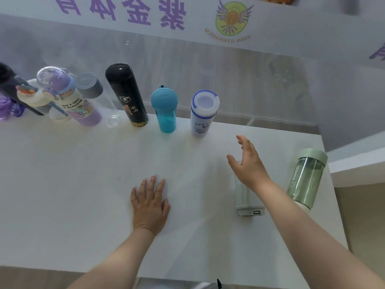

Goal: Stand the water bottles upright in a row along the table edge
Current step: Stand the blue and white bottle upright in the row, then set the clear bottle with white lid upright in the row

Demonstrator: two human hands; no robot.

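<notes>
Row along the far tabletop (pixel 83 184) edge was mostly done, ending at the white bottle (pixel 203 113). Green bottle (pixel 306 178) stood apart at right, still to join. Left hand (pixel 150 205) lay flat, right hand (pixel 248 163) hovered, fingers spread, both empty.

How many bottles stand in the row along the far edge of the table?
At least 6: white-blue bottle, teal bottle, black flask, clear bottle with grey cap, purple cartoon bottle, white bottle. More may hide at far left. The green bottle stands apart.
</notes>
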